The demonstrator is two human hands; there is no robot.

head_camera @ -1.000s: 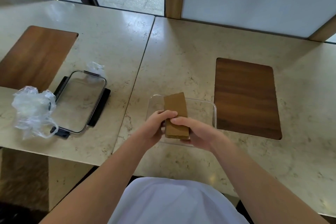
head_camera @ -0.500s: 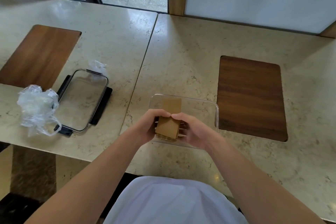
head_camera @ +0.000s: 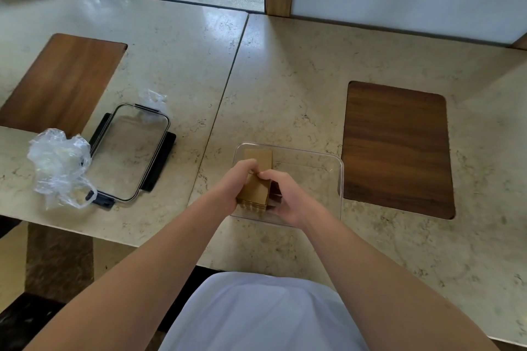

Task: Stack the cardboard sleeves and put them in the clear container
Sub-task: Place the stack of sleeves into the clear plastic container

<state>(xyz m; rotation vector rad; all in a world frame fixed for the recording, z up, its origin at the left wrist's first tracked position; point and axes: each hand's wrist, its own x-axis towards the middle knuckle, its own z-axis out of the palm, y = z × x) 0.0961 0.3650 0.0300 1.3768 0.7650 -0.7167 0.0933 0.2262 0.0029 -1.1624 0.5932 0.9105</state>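
In the head view, the only view here, both hands meet over the left part of the clear container (head_camera: 336,179), which stands on the stone table (head_camera: 285,80) close to its near edge. The left hand (head_camera: 235,179) and the right hand (head_camera: 285,196) are both closed on the stack of cardboard sleeves (head_camera: 255,189): the left fingers press its left side, the right fingers (head_camera: 269,175) come over its top and right side. The stack is thus clamped between the two hands, and neither hand is clearly nearer to it.

The long axis of the stack runs away from the person, from the near wall of the container toward the far wall, a little tilted. Its near end, where the layered edges show, lies just below the grip. Its far end (head_camera: 258,155) shows beyond the fingers, inside the container's outline. Whether the stack already rests on the container floor cannot be told, because the hands hide its underside.

The free room of the container lies to the right of the grip. So it seems that the coming move needs only a short lowering and a release, with the long axis kept along the container's left wall.

Well to the left of the grip lie the container's lid (head_camera: 128,151) and, touching it, a crumpled plastic bag (head_camera: 57,162). Well to the right, a dark wooden inlay (head_camera: 396,148) is set in the table.
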